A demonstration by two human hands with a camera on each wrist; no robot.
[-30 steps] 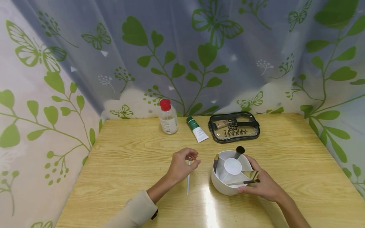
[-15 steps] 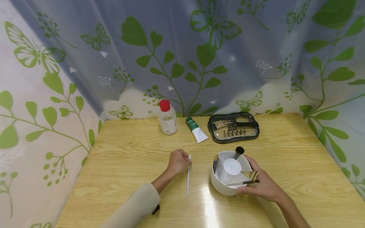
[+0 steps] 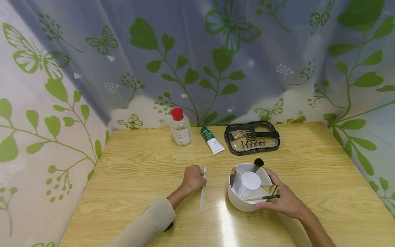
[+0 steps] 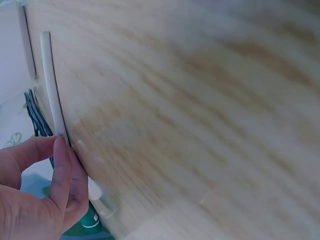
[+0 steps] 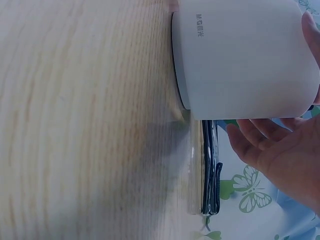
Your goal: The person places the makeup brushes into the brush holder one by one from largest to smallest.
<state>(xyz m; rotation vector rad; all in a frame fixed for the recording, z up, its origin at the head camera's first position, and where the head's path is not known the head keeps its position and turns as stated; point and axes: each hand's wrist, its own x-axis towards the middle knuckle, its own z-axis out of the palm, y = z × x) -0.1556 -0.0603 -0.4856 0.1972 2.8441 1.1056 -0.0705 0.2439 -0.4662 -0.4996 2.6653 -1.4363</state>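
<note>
My left hand [image 3: 192, 178] pinches a slim white stick [image 3: 202, 200] near its far end, between thumb and fingertips. The stick's exact kind is unclear; in the left wrist view the white stick [image 4: 48, 70] lies along the wooden surface. My right hand [image 3: 285, 199] holds the right side of a round white divided organizer [image 3: 239, 201], with its thumb at the near side. A dark-bristled makeup brush [image 3: 258, 164] stands in the organizer's back section. Other brush-like handles [image 3: 271, 196] lean out at the right, and a gold-ended one [image 3: 232, 175] stands at the left.
Behind the hands stand a clear bottle with a red cap [image 3: 181, 130] and a green-and-white tube [image 3: 212, 141] lying flat. A clear black-edged travel pouch [image 3: 253, 138] lies behind the organizer. A patterned curtain [image 3: 185, 61] borders the wooden table [image 3: 129, 164].
My left hand has closed its fingertips on the white stick, whose near end has shifted slightly left. My right hand and the organizer have stayed in place.
</note>
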